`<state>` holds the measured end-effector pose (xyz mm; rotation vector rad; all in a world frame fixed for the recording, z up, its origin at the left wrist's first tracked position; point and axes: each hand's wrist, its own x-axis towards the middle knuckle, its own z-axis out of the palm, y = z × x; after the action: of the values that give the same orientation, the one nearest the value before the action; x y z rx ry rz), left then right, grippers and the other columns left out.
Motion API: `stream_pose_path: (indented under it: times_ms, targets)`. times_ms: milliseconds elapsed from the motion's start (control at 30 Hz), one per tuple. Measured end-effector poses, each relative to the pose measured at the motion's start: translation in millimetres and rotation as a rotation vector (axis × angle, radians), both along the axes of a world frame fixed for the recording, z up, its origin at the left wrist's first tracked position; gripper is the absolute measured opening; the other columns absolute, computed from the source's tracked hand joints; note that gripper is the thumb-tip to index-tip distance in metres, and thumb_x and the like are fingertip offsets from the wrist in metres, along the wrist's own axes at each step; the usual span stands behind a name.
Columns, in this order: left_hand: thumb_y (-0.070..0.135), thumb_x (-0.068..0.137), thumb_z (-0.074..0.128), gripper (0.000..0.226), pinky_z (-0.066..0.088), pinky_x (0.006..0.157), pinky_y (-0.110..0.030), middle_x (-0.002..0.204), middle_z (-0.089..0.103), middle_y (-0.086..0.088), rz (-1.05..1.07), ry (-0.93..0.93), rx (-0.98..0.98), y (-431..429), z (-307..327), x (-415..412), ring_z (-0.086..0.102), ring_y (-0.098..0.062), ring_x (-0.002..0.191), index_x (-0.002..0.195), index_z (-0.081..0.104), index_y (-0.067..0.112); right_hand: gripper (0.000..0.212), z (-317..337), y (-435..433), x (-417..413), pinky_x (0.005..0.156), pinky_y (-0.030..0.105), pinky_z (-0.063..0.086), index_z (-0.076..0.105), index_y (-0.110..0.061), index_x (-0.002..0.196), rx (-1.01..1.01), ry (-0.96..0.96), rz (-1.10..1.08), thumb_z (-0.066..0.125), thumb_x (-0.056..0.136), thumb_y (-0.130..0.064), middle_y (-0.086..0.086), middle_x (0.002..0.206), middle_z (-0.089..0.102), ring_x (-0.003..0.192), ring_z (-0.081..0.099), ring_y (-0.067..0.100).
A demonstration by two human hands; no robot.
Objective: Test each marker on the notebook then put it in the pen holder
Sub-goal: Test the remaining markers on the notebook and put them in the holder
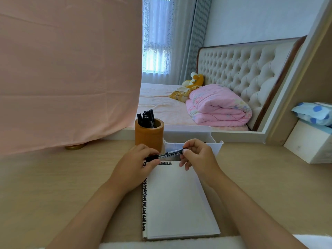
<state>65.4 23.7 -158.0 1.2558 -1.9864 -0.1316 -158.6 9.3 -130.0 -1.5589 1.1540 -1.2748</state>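
Note:
A black marker (pixel 169 154) is held level above the far end of the open white notebook (pixel 177 202). My left hand (pixel 139 161) grips its left end and my right hand (pixel 196 154) pinches its right end. The notebook page shows black marks along its left edge and top. A round wooden pen holder (pixel 149 136) stands just behind my left hand, with several black markers (pixel 147 118) upright in it.
A white plastic box (pixel 216 144) sits right behind the notebook on the wooden desk (pixel 53 186). A pink cloth (pixel 68 69) hangs at the left over a gold base (pixel 75 146). A white block (pixel 309 142) with a blue dotted packet stands at the right.

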Motion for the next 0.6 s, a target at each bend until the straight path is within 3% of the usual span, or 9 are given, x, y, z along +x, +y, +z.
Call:
stream_pose_path:
  times_ms: [167,333,467,600]
  targets:
    - [0.024,0.093,0.063,0.021,0.042,0.080,-0.019,0.101,0.057,0.021,0.004,0.003,0.020,-4,-2,4,0.052,0.001,0.095,0.112,0.066,0.032,0.016,2,-4,-6,0.053,0.032,0.051,0.059,-0.009,0.091,0.033,0.084,0.066,0.053,0.094,0.006,0.007,0.072,0.068,0.066,0.068,0.027]
    - [0.026,0.098,0.055,0.019,0.039,0.078,-0.011,0.104,0.055,0.017,0.001,0.011,0.005,-2,2,1,0.052,0.000,0.097,0.113,0.065,0.030,0.011,9,-6,-12,0.073,0.034,0.056,0.065,-0.025,0.085,-0.161,0.614,0.071,0.064,0.086,-0.014,-0.006,0.079,0.069,0.074,0.064,0.014]
    - [0.025,0.097,0.058,0.019,0.043,0.079,-0.015,0.102,0.057,0.015,-0.059,0.002,-0.043,2,5,-10,0.054,-0.001,0.095,0.112,0.068,0.026,0.008,14,2,1,0.070,0.033,0.056,0.065,-0.028,0.098,-0.217,0.789,0.184,0.060,0.093,-0.025,-0.012,0.079,0.068,0.074,0.063,0.011]
    - [0.029,0.094,0.060,0.022,0.045,0.079,-0.016,0.103,0.062,0.016,-0.080,-0.005,-0.072,6,6,-15,0.056,-0.001,0.095,0.115,0.066,0.027,0.023,15,4,10,0.069,0.023,0.047,0.067,-0.024,0.115,-0.144,0.862,0.264,0.050,0.103,-0.034,-0.007,0.090,0.064,0.080,0.059,0.011]
